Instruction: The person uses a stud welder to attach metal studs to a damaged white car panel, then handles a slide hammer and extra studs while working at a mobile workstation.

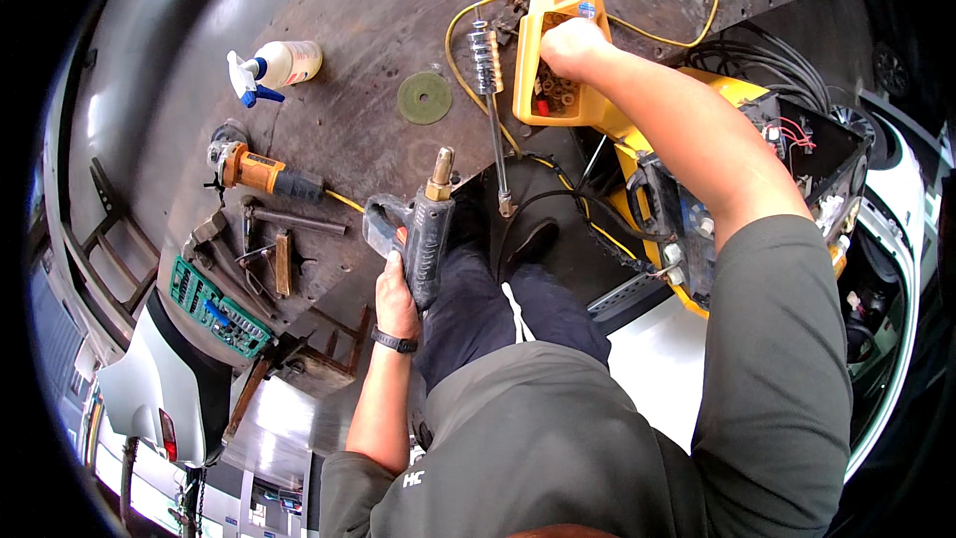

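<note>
My left hand (396, 301), with a dark watch on its wrist, is closed around the handle of a black and grey welding gun (428, 239). The gun's brass tip points away from me, toward the table. My right hand (574, 46) reaches into a yellow plastic jug (526, 70) with its side cut open; its fingers are hidden inside. Small metal rings (568, 98) and a red piece show in the jug. A slide hammer (488, 70) with a long rod lies just left of the jug, its end reaching over the table edge.
On the metal table (349, 10) lie a spray bottle (289, 63), a green disc (424, 98), an orange angle grinder (261, 173), hammers (211, 229) and a green tool case (214, 309). A yellow cable (453, 50) crosses it. At right stands a yellow machine (637, 164) with black cables.
</note>
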The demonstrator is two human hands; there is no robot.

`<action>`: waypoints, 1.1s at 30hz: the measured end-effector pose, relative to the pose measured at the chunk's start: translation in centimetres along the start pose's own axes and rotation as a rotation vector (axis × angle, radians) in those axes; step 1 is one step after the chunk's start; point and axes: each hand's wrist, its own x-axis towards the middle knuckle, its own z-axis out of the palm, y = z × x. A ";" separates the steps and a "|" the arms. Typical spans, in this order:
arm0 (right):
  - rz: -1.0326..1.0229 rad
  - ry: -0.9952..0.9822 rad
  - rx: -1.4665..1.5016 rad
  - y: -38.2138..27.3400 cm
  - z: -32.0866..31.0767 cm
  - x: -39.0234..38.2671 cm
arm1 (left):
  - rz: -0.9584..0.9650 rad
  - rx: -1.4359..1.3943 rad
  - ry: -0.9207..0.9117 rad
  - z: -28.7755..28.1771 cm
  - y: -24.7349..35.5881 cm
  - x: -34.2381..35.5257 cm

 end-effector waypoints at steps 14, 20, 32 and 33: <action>0.064 0.217 1.593 3.1 3.8 -7.5 | -0.038 0.003 -0.017 0.5 -0.9 0.2; -0.354 0.204 2.583 0.1 7.0 -12.1 | -0.011 0.027 0.005 2.5 -0.6 -0.4; 0.269 0.324 0.512 -1.0 3.9 -3.0 | -0.120 0.108 -0.093 0.7 -2.6 0.6; 0.271 0.329 0.478 -1.4 3.8 -2.9 | -0.083 0.079 -0.090 1.3 -2.3 0.2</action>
